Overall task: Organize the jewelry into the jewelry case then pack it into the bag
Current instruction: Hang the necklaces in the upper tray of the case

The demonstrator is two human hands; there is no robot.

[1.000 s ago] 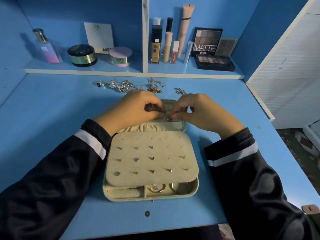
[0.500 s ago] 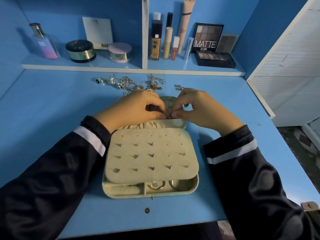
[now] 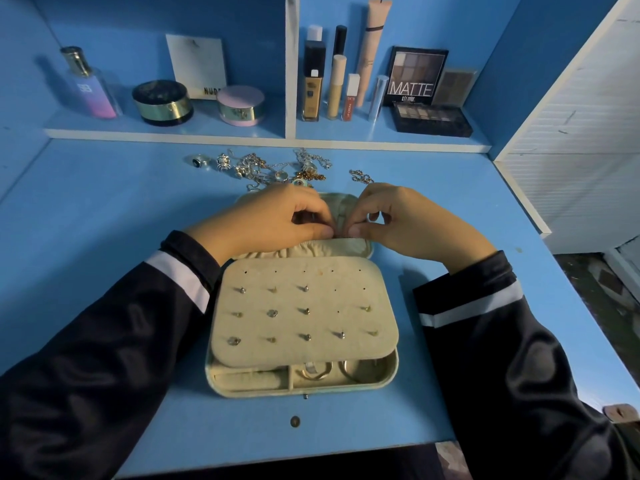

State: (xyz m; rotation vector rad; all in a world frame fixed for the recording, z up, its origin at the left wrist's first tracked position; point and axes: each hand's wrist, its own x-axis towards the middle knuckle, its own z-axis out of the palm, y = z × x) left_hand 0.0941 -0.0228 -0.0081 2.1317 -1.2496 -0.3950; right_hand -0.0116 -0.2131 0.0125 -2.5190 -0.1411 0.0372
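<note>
Left grip (image 3: 277,220) and right grip (image 3: 405,223) pinch a tiny, mostly hidden piece (image 3: 337,231) over the open case (image 3: 346,388), centre frame; loose jewelry (image 3: 273,171) lies just above on the bench (image 3: 104,202).

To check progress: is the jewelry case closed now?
No, the jewelry case lies open, its earring panel showing, while left hand and right hand pinch a small piece at the lid.
</note>
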